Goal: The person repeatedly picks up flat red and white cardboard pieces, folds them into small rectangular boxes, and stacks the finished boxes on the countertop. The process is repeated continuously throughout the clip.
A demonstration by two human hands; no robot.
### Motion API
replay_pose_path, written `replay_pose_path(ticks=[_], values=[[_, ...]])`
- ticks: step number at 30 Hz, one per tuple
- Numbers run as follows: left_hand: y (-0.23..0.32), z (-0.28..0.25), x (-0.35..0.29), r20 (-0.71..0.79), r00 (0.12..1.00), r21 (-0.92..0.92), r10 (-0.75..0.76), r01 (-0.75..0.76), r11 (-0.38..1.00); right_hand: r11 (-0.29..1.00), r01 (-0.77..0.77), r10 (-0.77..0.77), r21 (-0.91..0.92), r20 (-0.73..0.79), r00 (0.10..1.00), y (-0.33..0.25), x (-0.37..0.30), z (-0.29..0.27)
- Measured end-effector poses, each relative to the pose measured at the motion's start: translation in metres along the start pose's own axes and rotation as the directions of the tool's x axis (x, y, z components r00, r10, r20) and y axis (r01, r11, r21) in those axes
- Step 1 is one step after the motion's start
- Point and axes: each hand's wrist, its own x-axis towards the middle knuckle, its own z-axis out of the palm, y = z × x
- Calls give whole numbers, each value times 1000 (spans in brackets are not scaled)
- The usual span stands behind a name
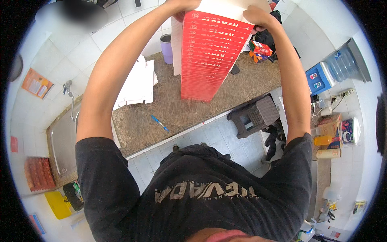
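Note:
A tall stack of red cardboard boxes with white print stands on the brown stone counter. At its top, both arms are raised around an open box whose white inner side faces up. My left hand is closed on the left edge of that box, its fingers partly out of sight behind the cardboard. On the opposite edge my right hand grips the same box, thumb on the white side and fingertips beneath. White flat cardboard pieces lie in a pile left of the stack.
A purple tumbler stands behind the pile. A blue pen lies near the counter's front edge. Right of the stack are a dark flat object and a red packet. A brown stool is below; a sink is left.

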Motion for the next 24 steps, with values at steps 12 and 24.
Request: replay_pose_path(ticks=[12,24], values=[[-18,-19,-12,131,988,-294,-84,120,948,965,-84,114,248,-108,988,-69,-72,-31],[-231,61,-190,-29,999,-822,-22,-11,570,721,574,-647,388,82,758,-222,-188,127]])
